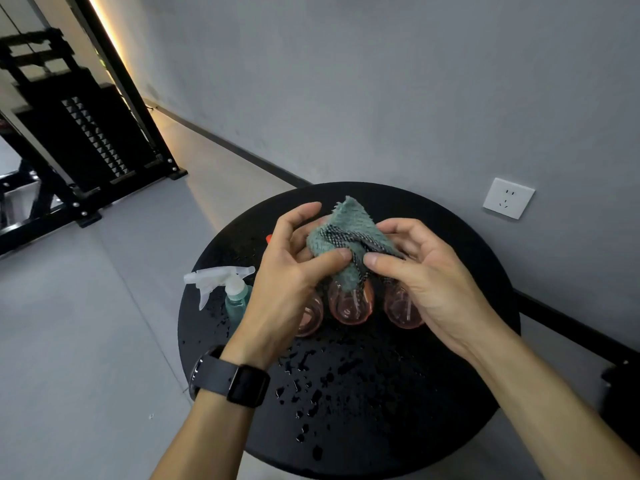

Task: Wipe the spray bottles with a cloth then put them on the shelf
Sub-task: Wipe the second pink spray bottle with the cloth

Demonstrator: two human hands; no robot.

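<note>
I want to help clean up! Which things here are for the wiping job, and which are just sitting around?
For the job:
cloth, held by the left hand and right hand
teal spray bottle
three pink bottles on the table

Just sitting around:
wall socket
black metal frame
small red thing, mostly hidden
wristwatch
</note>
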